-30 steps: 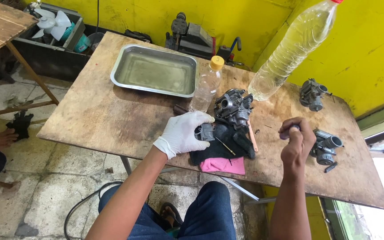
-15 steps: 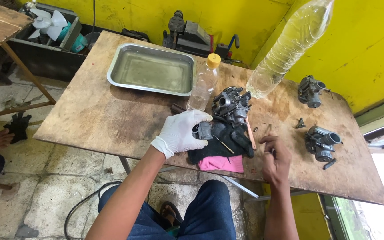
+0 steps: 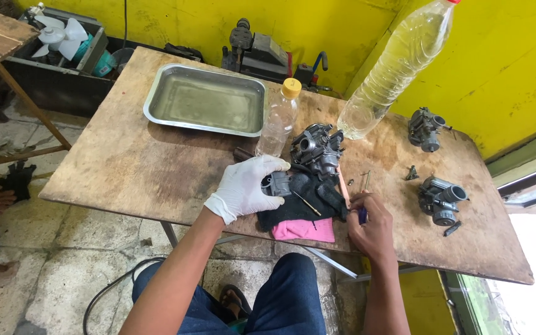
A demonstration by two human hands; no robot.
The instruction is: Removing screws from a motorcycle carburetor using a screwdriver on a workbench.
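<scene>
From the head view, your gloved left hand has its grip closed over a small grey carburetor part on the black cloth; your bare right hand pinches a blue-handled tool just right of it. Beyond your grips stand a carburetor, a yellow-capped clear bottle and a steel tray on the tabletop.

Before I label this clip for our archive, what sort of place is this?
Probably a small engine repair workshop: dismantled carburetors lie on a rough wooden table, beside a metal tray of liquid, and the gloved left hand steadies a small engine part.
</scene>
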